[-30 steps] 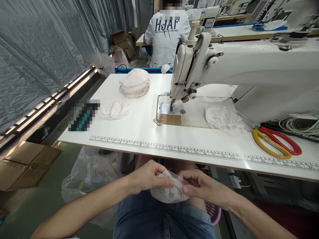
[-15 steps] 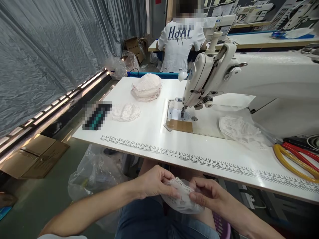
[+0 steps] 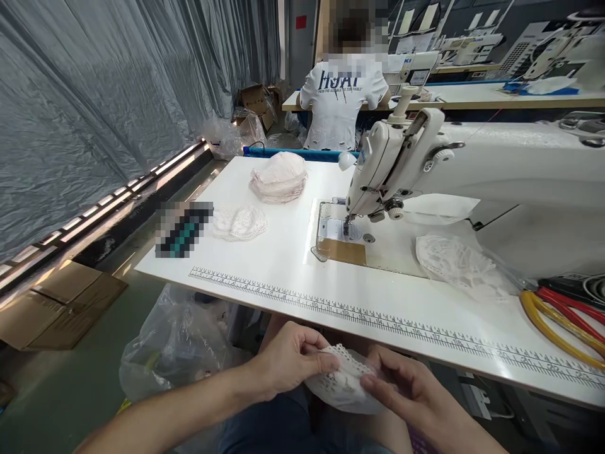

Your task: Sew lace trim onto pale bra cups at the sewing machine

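A white lace piece with a scalloped, holed edge [image 3: 347, 381] hangs over my lap, just below the table's front edge. My left hand [image 3: 297, 359] pinches its upper left side between thumb and fingers. At its right side my right hand [image 3: 399, 381] is closed on the thin fabric, the thumb lying on top. On the table, a similar lace piece [image 3: 241, 222] lies flat at the left, and a stack of pale pink fabric pieces [image 3: 280, 178] sits behind it. More white lace [image 3: 458, 261] is heaped right of the needle plate.
A white sewing machine [image 3: 425, 157] stands on the white table [image 3: 283, 265], which has a printed ruler along its front. Scissors with yellow handles [image 3: 551, 325] lie at the right edge. Plastic bags [image 3: 170, 340] and a cardboard box [image 3: 61, 302] are on the left. A person [image 3: 341, 101] sits ahead.
The view has tilted up slightly, so the table and machine sit lower in the picture. Both hands keep hold of the lace piece, with small finger shifts.
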Available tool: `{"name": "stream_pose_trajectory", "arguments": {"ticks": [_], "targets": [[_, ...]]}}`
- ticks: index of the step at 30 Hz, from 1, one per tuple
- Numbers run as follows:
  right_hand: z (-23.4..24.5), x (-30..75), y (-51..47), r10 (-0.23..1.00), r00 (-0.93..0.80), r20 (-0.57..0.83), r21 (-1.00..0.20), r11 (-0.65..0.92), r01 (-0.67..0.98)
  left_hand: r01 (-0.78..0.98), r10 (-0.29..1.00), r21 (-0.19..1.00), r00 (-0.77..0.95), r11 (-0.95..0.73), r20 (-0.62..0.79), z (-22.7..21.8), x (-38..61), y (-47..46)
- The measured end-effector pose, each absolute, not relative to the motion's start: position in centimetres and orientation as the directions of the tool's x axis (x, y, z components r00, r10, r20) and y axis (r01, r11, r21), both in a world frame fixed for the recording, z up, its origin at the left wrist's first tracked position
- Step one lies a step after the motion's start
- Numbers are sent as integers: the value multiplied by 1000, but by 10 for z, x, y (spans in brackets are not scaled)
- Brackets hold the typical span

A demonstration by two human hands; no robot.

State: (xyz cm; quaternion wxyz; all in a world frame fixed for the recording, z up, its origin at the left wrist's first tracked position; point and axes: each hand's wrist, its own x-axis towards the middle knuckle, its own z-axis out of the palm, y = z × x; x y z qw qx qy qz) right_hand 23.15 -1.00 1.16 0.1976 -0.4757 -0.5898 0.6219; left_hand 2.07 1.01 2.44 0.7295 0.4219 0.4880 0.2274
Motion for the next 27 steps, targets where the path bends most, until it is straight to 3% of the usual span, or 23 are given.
{"name": "stream_pose_trajectory", "arguments": {"ticks": [7, 16, 18, 21, 25, 27], "targets": [[14, 231, -11, 863, -409, -296, -924, -150, 352, 75, 735, 843, 453, 532, -504, 37, 15, 19], [25, 228, -6, 843, -430, -322, -941, -236, 241, 48, 787, 869, 403, 492, -467, 36, 19, 23], [31, 225, -2, 852, -433, -295, -952, -226, 204, 123, 818, 915, 413, 385, -400, 48, 17, 30], [38, 217, 14, 883, -417, -214, -966, -127, 226, 339, 852, 936, 458, 95, -252, 77, 16, 57], [39, 211, 57, 942, -326, -84, -882, 82, 464, 507, 783, 820, 610, -265, -124, 100, 24, 123], [36, 216, 79, 954, -295, -46, -795, 144, 590, 562, 740, 754, 655, -341, -153, 98, 31, 160]]}}
